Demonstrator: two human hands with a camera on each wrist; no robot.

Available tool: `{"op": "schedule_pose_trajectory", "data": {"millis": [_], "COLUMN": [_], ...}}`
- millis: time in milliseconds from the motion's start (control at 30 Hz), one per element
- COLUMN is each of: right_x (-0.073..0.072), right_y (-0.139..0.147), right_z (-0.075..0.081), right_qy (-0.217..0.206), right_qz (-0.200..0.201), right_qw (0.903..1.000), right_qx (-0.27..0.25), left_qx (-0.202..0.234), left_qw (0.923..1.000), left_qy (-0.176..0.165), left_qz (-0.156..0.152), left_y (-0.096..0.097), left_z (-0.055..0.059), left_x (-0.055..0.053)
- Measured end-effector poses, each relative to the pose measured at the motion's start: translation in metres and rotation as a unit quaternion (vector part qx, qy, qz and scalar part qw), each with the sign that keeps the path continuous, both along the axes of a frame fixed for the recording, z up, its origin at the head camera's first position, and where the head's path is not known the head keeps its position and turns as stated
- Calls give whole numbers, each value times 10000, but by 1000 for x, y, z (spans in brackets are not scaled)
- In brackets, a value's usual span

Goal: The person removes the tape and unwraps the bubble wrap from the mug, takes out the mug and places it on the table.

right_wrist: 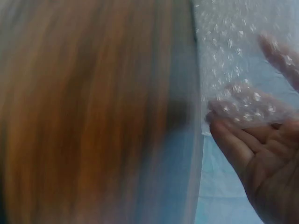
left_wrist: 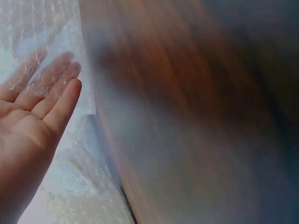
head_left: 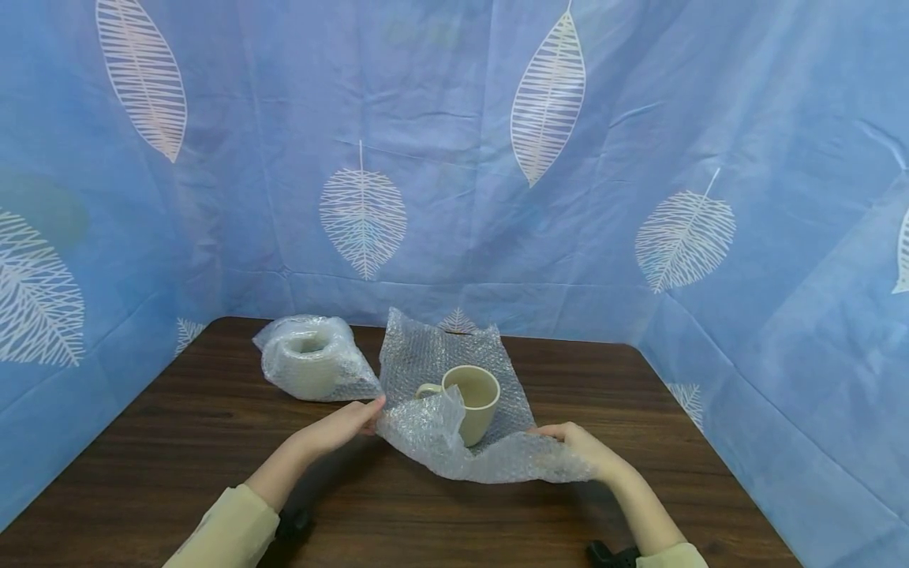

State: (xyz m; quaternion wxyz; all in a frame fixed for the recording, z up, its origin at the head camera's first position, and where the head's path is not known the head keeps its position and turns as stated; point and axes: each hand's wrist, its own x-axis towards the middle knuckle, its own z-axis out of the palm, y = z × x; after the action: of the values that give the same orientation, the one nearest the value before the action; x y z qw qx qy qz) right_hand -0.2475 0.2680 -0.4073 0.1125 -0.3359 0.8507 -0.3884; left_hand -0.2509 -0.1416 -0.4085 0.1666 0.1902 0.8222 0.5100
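Standing upright on the bubble-wrap sheet (head_left: 426, 359), the mug (head_left: 484, 414) lies between and slightly beyond the left hand (head_left: 341, 431) and right hand (head_left: 585, 446), its handle (head_left: 427, 389) toward the left, its body nearer the right. Both hands touch the sheet's near end, left fingers (left_wrist: 67, 101) extended; whether either pinches it cannot be told.

Remotely, I'm watching a dark wood-grain table (head_left: 440, 521). A bubble-wrap sheet (head_left: 424, 418) is lying between the left hand (head_left: 348, 422) and right hand (head_left: 581, 445); a bubble-wrapped bundle (head_left: 312, 369) is resting beyond the left.
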Motion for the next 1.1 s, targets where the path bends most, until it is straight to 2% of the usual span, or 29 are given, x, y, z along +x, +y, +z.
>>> {"op": "schedule_pose_trajectory", "data": {"millis": [100,167,233,333,467,600,700,800,900,1100], "right_x": [5,7,7,6,1,-5,-8,-10,-11,-14], "right_y": [-5,-7,-8,-8,-6,-3,-3,-3,-2,-2], "right_z": [9,12,14,14,11,6,2,0,0,0], "right_qy": [341,488,521,551,112,-526,-755,-805,-804,-801], "right_qz": [470,687,726,814,597,292,216,227,231,257], "right_qw": [9981,9959,9948,9928,9929,9920,9910,9902,9895,9884], "right_qx": [223,332,481,688,1022,1111,1085,1117,1178,1263], "left_qx": [-56,-156,-275,-445,-632,-792,-897,-936,-966,-1004], "left_qw": [9998,9995,9984,9968,9957,9962,9957,9944,9934,9930], "left_qy": [151,94,27,-79,-54,81,251,453,562,473], "left_qz": [78,260,496,664,672,351,-23,-206,-240,-414], "left_y": [1,3,4,5,6,8,9,9,8,7], "left_z": [-1,-1,0,1,2,3,3,3,3,2], "left_x": [-1,1,3,4,4,1,-4,-7,-10,-14]}}
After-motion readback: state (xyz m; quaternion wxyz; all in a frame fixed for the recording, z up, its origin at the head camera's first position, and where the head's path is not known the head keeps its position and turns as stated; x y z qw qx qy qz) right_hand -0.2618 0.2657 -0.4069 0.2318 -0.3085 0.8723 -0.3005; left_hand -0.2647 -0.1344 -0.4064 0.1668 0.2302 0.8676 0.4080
